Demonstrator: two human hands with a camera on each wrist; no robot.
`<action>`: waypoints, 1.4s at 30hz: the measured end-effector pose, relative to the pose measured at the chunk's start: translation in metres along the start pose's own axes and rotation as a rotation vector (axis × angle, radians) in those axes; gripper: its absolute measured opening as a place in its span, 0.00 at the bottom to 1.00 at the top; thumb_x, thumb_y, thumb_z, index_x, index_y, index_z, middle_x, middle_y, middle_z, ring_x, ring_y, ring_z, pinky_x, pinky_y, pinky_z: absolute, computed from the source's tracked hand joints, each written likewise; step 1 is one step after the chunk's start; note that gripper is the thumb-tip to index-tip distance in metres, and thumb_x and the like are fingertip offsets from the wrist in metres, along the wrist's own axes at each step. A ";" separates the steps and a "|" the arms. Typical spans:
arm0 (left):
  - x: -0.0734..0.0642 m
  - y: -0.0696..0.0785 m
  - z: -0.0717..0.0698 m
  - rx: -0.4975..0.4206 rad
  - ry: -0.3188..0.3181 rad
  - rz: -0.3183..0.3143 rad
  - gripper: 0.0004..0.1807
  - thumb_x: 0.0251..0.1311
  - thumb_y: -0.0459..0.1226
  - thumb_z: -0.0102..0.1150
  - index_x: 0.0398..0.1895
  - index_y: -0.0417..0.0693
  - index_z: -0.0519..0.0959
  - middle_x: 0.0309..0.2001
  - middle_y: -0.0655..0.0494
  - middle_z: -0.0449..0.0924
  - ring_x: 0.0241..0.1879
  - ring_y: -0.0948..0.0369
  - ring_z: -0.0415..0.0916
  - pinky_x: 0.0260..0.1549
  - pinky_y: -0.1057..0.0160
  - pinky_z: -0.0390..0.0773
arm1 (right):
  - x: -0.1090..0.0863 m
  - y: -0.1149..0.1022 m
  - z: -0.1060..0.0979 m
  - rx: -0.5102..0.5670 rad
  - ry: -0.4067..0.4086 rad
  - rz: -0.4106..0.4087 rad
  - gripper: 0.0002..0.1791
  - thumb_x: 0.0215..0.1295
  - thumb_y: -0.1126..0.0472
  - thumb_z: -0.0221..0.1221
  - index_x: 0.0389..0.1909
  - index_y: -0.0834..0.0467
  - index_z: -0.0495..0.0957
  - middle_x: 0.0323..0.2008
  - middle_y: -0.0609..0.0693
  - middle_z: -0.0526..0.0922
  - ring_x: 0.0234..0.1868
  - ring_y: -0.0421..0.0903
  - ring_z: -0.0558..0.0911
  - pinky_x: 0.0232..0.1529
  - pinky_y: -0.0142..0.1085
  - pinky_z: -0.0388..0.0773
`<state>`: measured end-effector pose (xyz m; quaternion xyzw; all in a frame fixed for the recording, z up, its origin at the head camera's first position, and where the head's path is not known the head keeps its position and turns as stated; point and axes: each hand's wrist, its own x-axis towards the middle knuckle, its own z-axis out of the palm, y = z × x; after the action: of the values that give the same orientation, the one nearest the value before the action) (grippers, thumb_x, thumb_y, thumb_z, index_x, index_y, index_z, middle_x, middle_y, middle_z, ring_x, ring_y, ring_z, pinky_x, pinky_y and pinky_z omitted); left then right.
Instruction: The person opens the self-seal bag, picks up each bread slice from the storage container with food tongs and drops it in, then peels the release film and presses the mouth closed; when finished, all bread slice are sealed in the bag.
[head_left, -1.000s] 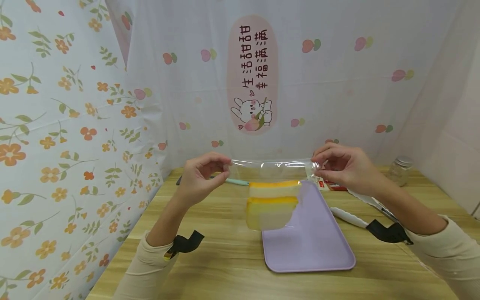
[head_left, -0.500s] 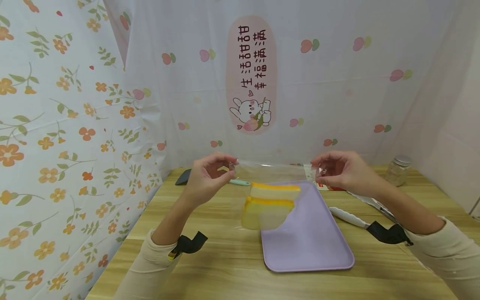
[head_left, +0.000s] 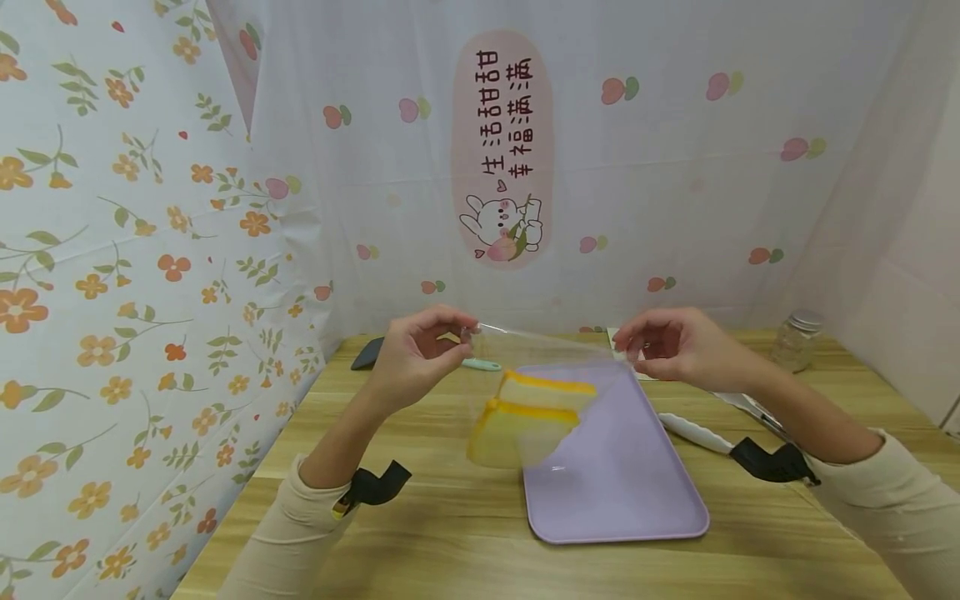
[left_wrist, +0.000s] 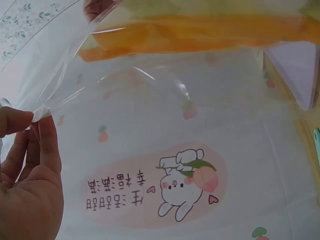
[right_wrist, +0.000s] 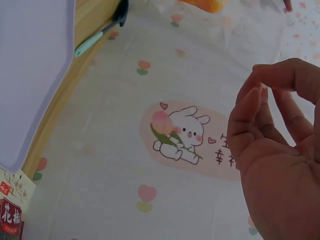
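Note:
A clear plastic bag (head_left: 543, 343) hangs in the air between both hands, its top edge sloping down to the right. Inside, low in the bag, are two pale yellow slices with orange edges, like bread slices (head_left: 528, 433); they lean down to the right. My left hand (head_left: 423, 354) pinches the bag's upper left corner between thumb and fingers, as the left wrist view also shows. At the lower upper-right corner, my right hand (head_left: 671, 350) has thumb and fingertips drawn together at the film. In the right wrist view the film by that hand (right_wrist: 287, 135) is barely visible.
Under and right of the bag lies a lavender tray (head_left: 622, 500) on the wooden table. Behind the left hand is a utensil with a dark head (head_left: 366, 354) and mint handle. White-tipped tongs (head_left: 697, 433), a glass jar (head_left: 797, 342) and a printed packet (right_wrist: 12, 212) stand or lie rightward.
The right hand has come slightly left and down. The bag's top edge has gone from level to sloping, and the slices have tilted and shifted left. The left hand moved a little right.

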<state>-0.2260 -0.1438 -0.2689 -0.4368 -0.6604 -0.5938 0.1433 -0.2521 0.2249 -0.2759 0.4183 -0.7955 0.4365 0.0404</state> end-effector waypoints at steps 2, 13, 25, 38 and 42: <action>0.001 0.001 0.000 0.004 -0.007 0.000 0.12 0.56 0.16 0.59 0.44 0.22 0.77 0.39 0.35 0.79 0.38 0.56 0.77 0.41 0.64 0.82 | 0.004 -0.003 0.000 -0.034 -0.033 -0.027 0.17 0.59 0.78 0.63 0.49 0.64 0.79 0.40 0.49 0.83 0.36 0.43 0.81 0.30 0.33 0.79; 0.004 0.012 0.002 0.153 -0.074 0.038 0.11 0.56 0.16 0.59 0.41 0.28 0.81 0.39 0.39 0.82 0.35 0.50 0.80 0.37 0.59 0.84 | 0.042 -0.042 0.040 -0.187 -0.001 -0.010 0.16 0.61 0.62 0.68 0.50 0.56 0.82 0.46 0.45 0.85 0.46 0.43 0.79 0.43 0.40 0.76; 0.004 0.023 0.008 0.243 -0.104 0.060 0.12 0.56 0.17 0.59 0.42 0.30 0.82 0.40 0.43 0.83 0.36 0.52 0.80 0.36 0.60 0.84 | 0.075 -0.071 0.084 -0.092 -0.022 -0.008 0.02 0.60 0.64 0.69 0.30 0.54 0.85 0.31 0.42 0.85 0.32 0.43 0.80 0.30 0.37 0.77; 0.000 0.010 0.025 0.284 0.018 -0.134 0.29 0.56 0.27 0.69 0.61 0.41 0.70 0.37 0.50 0.87 0.33 0.60 0.83 0.35 0.58 0.84 | 0.074 -0.067 0.081 -0.031 -0.049 0.040 0.04 0.64 0.65 0.65 0.30 0.56 0.86 0.30 0.49 0.86 0.27 0.44 0.75 0.26 0.33 0.71; 0.000 0.012 0.029 0.245 0.057 -0.076 0.24 0.57 0.24 0.66 0.56 0.37 0.72 0.30 0.47 0.86 0.27 0.57 0.82 0.31 0.60 0.83 | 0.072 -0.066 0.080 -0.028 -0.053 0.015 0.04 0.64 0.64 0.66 0.30 0.56 0.86 0.30 0.49 0.86 0.25 0.43 0.74 0.25 0.32 0.69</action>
<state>-0.2078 -0.1185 -0.2688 -0.3738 -0.7396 -0.5259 0.1916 -0.2283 0.1036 -0.2500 0.4231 -0.8054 0.4146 0.0218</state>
